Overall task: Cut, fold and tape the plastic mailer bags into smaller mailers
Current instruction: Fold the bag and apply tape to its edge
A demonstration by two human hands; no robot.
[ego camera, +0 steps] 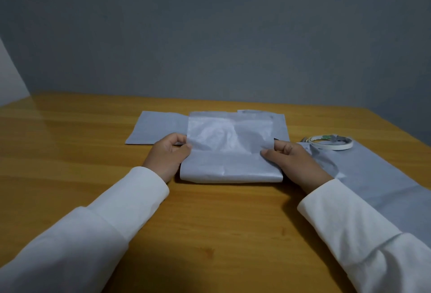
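Observation:
A grey plastic mailer piece [229, 152] lies folded in the middle of the wooden table [93, 152], its fold line toward me and its upper flap raised off the table. My left hand [168, 155] pinches the flap's left edge. At the flap's right edge my right hand [293, 162] pinches it the same way. Both sleeves are white.
Another grey mailer sheet [154, 128] lies flat behind and to the left. A large grey mailer [377, 183] covers the table's right side, with a roll of tape [331, 144] and what looks like scissors [342, 139] on its far end. A grey wall stands behind.

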